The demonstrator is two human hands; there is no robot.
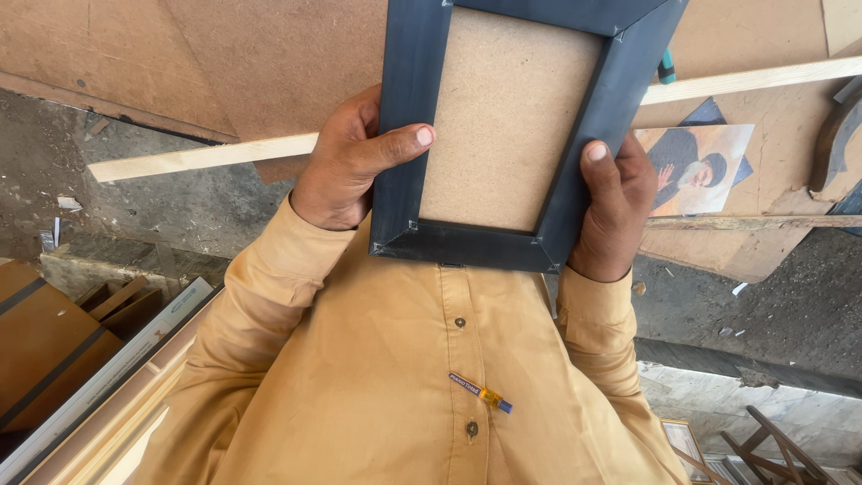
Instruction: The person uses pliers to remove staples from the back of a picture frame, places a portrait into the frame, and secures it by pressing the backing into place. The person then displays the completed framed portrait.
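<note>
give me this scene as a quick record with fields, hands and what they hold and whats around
left hand: grips the left rail of the picture frame, thumb on the front
right hand: grips the right rail, thumb on the front
picture frame: dark blue-grey, mitred corners, brown fibreboard panel inside
garment: tan buttoned shirt with a small pen clipped at the placket
behind: long pale wooden strip, printed photo on brown board

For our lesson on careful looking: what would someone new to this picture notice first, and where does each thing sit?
First, the dark picture frame with its brown backing board, top centre, held by the left hand and right hand, each with a thumb over a side rail. Below it, a mustard-yellow shirt fills the lower middle, a small pen lying on it. To the right, a printed photograph lies on brown board.
</note>
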